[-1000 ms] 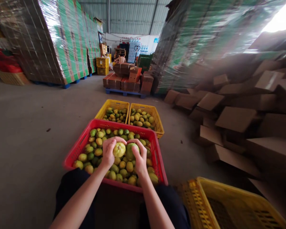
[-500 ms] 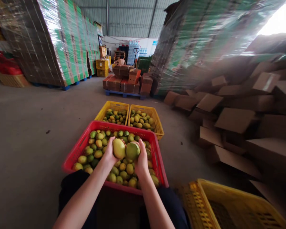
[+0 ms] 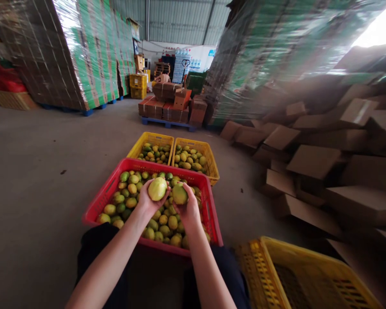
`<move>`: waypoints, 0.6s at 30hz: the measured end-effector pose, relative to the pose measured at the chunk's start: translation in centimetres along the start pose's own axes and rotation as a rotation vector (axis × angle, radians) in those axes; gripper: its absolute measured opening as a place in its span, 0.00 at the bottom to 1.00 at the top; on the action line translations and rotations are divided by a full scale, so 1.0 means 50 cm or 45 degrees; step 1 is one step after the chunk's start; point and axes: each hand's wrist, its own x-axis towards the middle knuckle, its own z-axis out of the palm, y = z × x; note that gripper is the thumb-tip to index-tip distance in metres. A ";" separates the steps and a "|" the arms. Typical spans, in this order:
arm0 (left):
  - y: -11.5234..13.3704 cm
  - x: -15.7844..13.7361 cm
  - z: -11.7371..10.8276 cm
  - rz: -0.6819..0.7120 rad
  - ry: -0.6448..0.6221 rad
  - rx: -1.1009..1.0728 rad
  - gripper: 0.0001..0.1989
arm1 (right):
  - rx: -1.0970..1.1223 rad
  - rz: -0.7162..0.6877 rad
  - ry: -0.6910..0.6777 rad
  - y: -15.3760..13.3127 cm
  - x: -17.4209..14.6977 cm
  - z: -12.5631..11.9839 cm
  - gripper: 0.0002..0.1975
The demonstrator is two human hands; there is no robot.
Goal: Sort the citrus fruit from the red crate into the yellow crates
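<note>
Cupped in my left hand (image 3: 146, 202) is a pale yellow oval fruit (image 3: 157, 189), its upper face in full view. My right hand (image 3: 190, 210) is wrapped round a greener fruit (image 3: 179, 194), thumb along its right side. Both hands hover close together above a red plastic crate (image 3: 217, 223), with a small gap between the two fruits. Many more yellow and green fruits (image 3: 173, 222) of the same sort fill the crate. My forearms hide part of them.
Two yellow crates of fruit (image 3: 214, 165) stand just beyond the red one. At the lower right is another yellow crate (image 3: 265, 262). Cardboard boxes (image 3: 313, 161) are heaped on the right. Wrapped stacks (image 3: 96, 56) and a loaded blue pallet (image 3: 169, 124) stand farther back.
The two fruits have moved slightly apart. My left hand has tilted its fruit, showing a brighter face. The view has shifted slightly.
</note>
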 end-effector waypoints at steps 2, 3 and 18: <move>-0.004 -0.004 0.001 0.052 -0.125 -0.083 0.13 | -0.221 -0.334 0.045 -0.002 -0.003 -0.003 0.19; -0.007 -0.005 0.001 0.067 -0.184 -0.131 0.13 | -0.356 -0.510 0.079 -0.004 -0.003 -0.005 0.22; -0.076 0.027 -0.027 0.244 -0.379 0.076 0.20 | -1.430 -1.043 -0.085 0.049 -0.011 -0.007 0.26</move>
